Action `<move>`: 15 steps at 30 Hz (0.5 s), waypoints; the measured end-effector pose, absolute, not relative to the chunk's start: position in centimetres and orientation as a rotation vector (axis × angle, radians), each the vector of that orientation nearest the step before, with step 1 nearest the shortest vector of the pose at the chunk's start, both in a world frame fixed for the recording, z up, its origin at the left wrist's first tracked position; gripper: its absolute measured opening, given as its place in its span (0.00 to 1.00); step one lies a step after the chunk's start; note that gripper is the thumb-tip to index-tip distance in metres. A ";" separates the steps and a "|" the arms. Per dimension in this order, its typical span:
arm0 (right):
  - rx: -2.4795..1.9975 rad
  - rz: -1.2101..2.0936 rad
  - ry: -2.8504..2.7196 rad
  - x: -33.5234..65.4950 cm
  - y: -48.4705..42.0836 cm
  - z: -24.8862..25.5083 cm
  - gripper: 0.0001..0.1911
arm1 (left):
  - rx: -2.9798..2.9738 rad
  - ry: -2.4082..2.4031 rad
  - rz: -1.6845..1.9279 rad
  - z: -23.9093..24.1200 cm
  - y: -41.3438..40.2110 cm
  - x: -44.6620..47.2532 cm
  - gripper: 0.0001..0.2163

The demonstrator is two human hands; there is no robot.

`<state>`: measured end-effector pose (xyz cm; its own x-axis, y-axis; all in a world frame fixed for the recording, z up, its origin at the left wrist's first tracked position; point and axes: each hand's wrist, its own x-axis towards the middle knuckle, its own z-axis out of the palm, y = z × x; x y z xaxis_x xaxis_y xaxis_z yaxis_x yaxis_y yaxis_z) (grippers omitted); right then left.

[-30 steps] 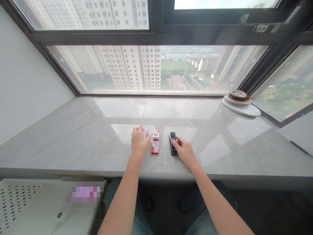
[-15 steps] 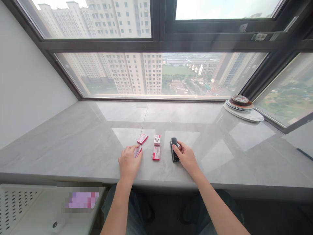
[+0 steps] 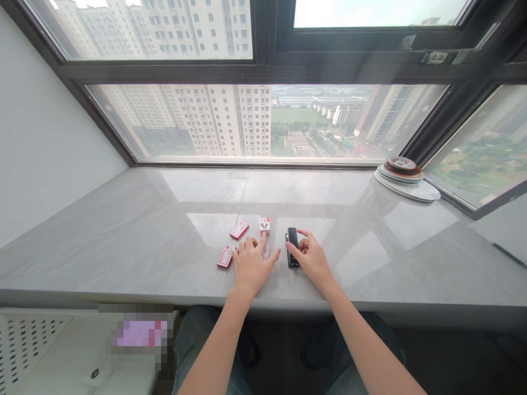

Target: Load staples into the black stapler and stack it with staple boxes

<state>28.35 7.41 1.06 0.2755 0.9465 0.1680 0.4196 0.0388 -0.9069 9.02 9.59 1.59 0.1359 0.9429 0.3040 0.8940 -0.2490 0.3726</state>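
- left hand (image 3: 251,266) is palm down with fingers spread and the thumb well out to the side, index fingertip right at the near edge of the small white box (image 3: 264,222). can't tell if it's actually gripping anything
- there's a pale pack (image 3: 265,252) showing between that index finger and thumb, the rest of it is hidden by the hand
- right hand (image 3: 312,257) is half curled around the black stapler (image 3: 292,237), thumb across the top and fingers along its right side, loose sort of hold
- stapler sits on the grey counter (image 3: 123,247), just right of the white box, long side running toward the window (image 3: 263,123)
- two flat red-and-white packs lie left of the boxed stuff: far pack (image 3: 239,230) at an angle, near pack (image 3: 224,257) just beside the left hand's fingers
- stack of plates (image 3: 401,169) way over in the right back corner
- perforated white bin (image 3: 45,367) down at the lower left, pixelated purple patch in it
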 end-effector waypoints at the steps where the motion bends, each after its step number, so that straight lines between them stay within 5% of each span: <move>1: -1.556 0.665 -1.310 28.3 7.4 1.1 0.38 | 2.295 1.868 0.713 1.5 9.9 9.3 0.32; 5: -1.561 0.661 -1.308 28.3 7.4 1.1 0.36 | 2.253 1.910 0.740 1.3 10.4 9.2 0.37; 10: -1.553 0.647 -1.331 28.5 7.4 0.7 0.27 | 2.239 1.821 0.752 1.2 8.5 8.1 0.17; 15: -1.509 0.555 -1.561 28.7 7.8 1.7 0.17 | 2.406 1.470 0.716 1.5 6.3 7.3 0.28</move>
<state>28.65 7.81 1.68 0.1137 0.9544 0.2761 0.5665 0.1660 -0.8072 7.26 6.34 1.45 0.3768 0.8813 0.2853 0.7677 -0.4695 0.4361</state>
